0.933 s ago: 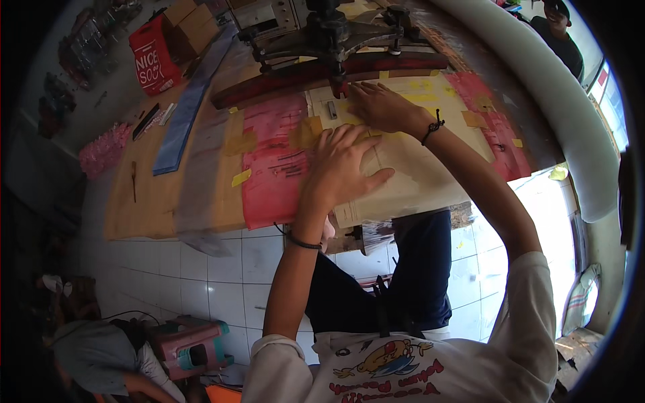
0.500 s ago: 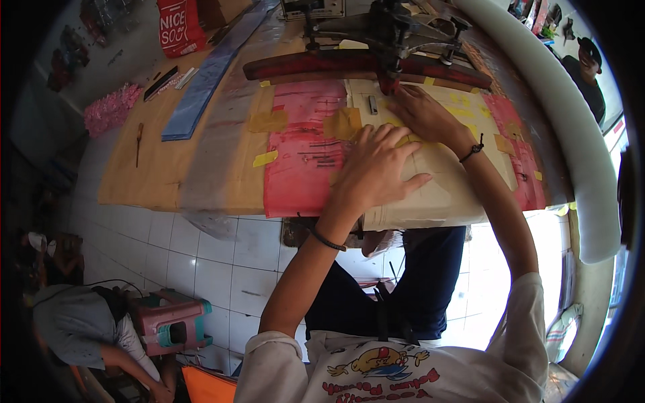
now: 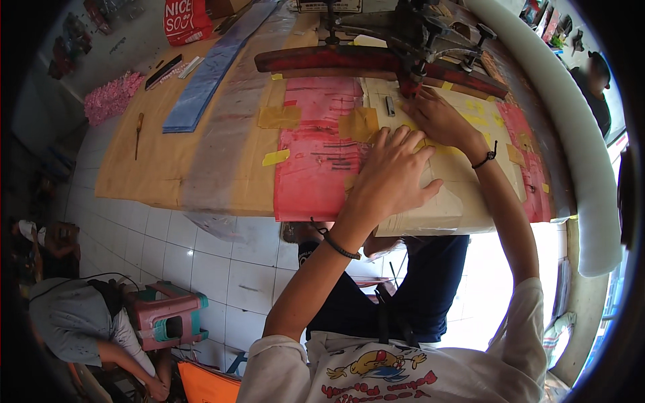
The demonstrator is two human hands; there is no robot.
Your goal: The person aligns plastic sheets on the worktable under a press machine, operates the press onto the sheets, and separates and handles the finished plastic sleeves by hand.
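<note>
My left hand (image 3: 398, 171) lies with fingers spread on a beige sheet (image 3: 443, 208) that covers the near part of the table. Beyond it my right hand (image 3: 445, 121) reaches forward, palm down. Its fingers are stretched out to the foot of a long red bar (image 3: 316, 60), part of a dark metal machine (image 3: 383, 30) with black knobs; the fingertips are partly hidden there. A small metal piece (image 3: 390, 106) sits on the sheet just left of those fingers. Under my left forearm runs a red sheet (image 3: 309, 188), joined by brown tape (image 3: 359, 123).
Folded blue plastic (image 3: 195, 101) and a thin screwdriver-like tool (image 3: 138, 134) lie on the table's left. A thick white roll (image 3: 571, 134) borders the right side. One person (image 3: 80, 322) sits at lower left by a pink stool (image 3: 168, 312); another person (image 3: 594, 87) is at far right.
The view has shifted slightly, so the table and machine appear farther right. Both hands stay at nearly the same places on the beige sheet.
</note>
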